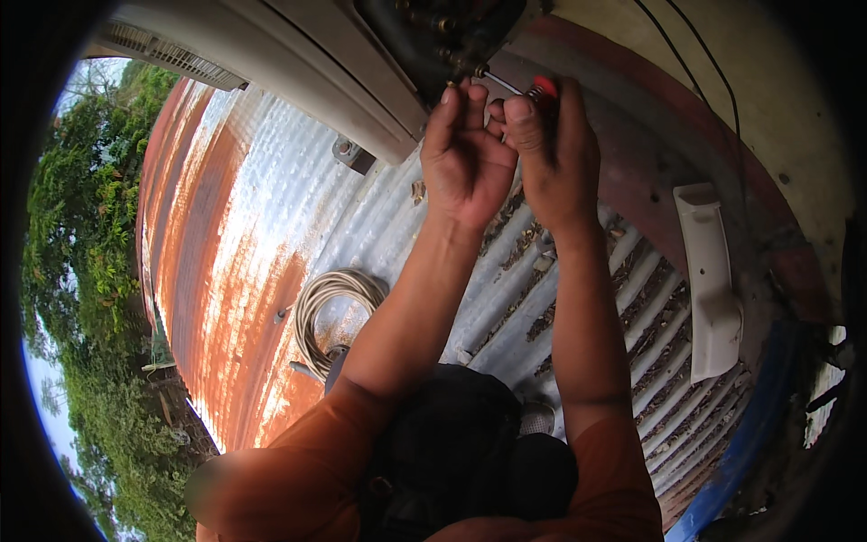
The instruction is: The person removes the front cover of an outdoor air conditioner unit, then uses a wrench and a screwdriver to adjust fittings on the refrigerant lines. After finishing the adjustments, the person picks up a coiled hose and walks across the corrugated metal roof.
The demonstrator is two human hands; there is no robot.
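A screwdriver (505,83) with a red and black handle is gripped in my right hand (558,149). Its metal shaft points up and left, the tip at a brass fitting (480,70) in the dark recess of the white outdoor air-conditioner unit (312,68). Just left of the handle is my left hand (470,167), palm turned up. Its fingers are curled, with thumb and fingertips close together by the recess; what they pinch is too small to make out. More brass fittings (442,25) show deeper in the recess.
Under me lies a corrugated metal roof (271,181), rusty at left, with dry leaves in its grooves. A coiled cable (312,312) rests left of my left forearm. At right are a white plastic cover (709,280), black cables (722,81) along the wall and a blue pipe-like object (741,461).
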